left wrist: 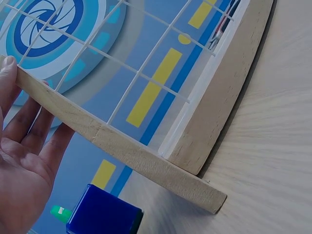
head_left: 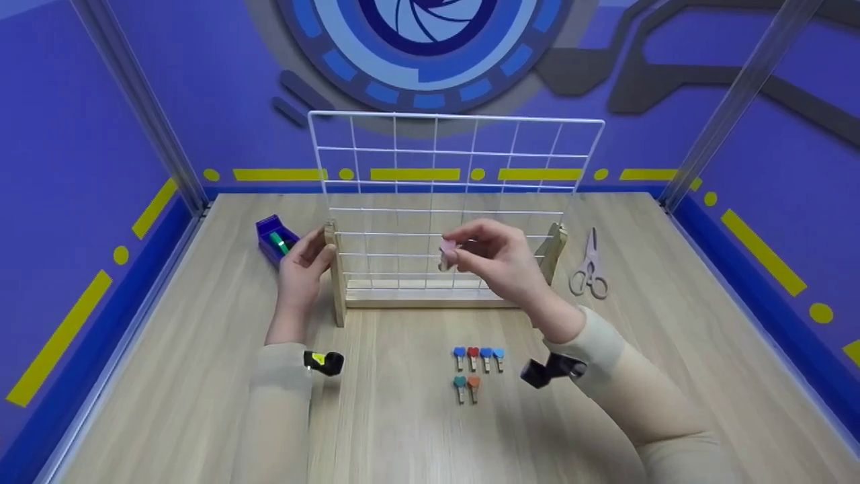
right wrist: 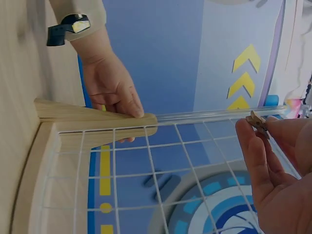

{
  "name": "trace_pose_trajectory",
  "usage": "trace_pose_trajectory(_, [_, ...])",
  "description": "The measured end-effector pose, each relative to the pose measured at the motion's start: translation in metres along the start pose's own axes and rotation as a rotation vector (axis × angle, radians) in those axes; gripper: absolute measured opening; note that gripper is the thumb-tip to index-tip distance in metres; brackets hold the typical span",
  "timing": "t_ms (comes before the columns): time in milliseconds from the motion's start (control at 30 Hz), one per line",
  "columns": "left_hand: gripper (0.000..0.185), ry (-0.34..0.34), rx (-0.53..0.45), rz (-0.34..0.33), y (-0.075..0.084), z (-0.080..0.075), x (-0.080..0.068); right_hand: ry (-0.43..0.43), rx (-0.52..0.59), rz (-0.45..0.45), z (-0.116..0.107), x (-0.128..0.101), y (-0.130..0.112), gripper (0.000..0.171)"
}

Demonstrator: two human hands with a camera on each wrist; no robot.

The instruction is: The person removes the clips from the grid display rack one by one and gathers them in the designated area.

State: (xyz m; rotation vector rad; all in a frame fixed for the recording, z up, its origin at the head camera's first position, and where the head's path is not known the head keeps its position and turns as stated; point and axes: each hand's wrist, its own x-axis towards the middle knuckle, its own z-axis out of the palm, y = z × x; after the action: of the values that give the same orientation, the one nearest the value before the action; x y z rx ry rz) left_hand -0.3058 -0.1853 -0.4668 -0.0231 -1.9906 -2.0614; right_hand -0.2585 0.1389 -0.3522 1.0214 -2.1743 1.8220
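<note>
A white wire grid (head_left: 437, 183) stands upright in a wooden stand (head_left: 430, 304) in the middle of the table. My left hand (head_left: 302, 269) holds the stand's left side post (head_left: 337, 282), with thumb and fingers on either side of the wood. In front of the grid, my right hand (head_left: 504, 259) pinches a small pink heart clothespin (head_left: 447, 250) between thumb and fingertips. The right wrist view shows this clothespin (right wrist: 258, 125) apart from the wires. Several mini heart clothespins (head_left: 473, 356) in blue, red, teal and orange lie in two rows on the tabletop.
Left of the stand sits a dark blue holder (head_left: 269, 232) with a green-capped pen (head_left: 278, 242) in it. Scissors (head_left: 590, 269) lie to the right of the stand. Blue printed walls (head_left: 235, 134) enclose the table at the back and sides.
</note>
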Motion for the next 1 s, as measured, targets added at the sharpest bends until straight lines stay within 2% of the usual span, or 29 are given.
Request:
trace_pose_trajectory(333, [0.046, -0.011, 0.013, -0.005, 0.001, -0.001, -0.002, 0.001, -0.067, 0.137, -0.015, -0.052, 0.021, 0.018])
trace_pose_trajectory(600, [0.046, -0.016, 0.002, 0.004, -0.001, -0.001, -0.002, -0.015, -0.052, 0.260, -0.020, -0.091, 0.047, 0.018])
trace_pose_trajectory(767, [0.047, -0.017, 0.004, -0.002, 0.001, -0.001, -0.002, 0.011, -0.103, 0.428, -0.019, -0.113, 0.062, 0.018])
trace_pose_trajectory(867, [0.047, -0.020, 0.006, -0.007, 0.001, -0.002, -0.002, 0.008, -0.134, 0.539, -0.015, -0.125, 0.070, 0.020])
trace_pose_trajectory(1000, [0.047, -0.027, 0.013, -0.003, 0.000, -0.002, -0.002, -0.007, -0.163, 0.646, -0.010, -0.141, 0.079, 0.020])
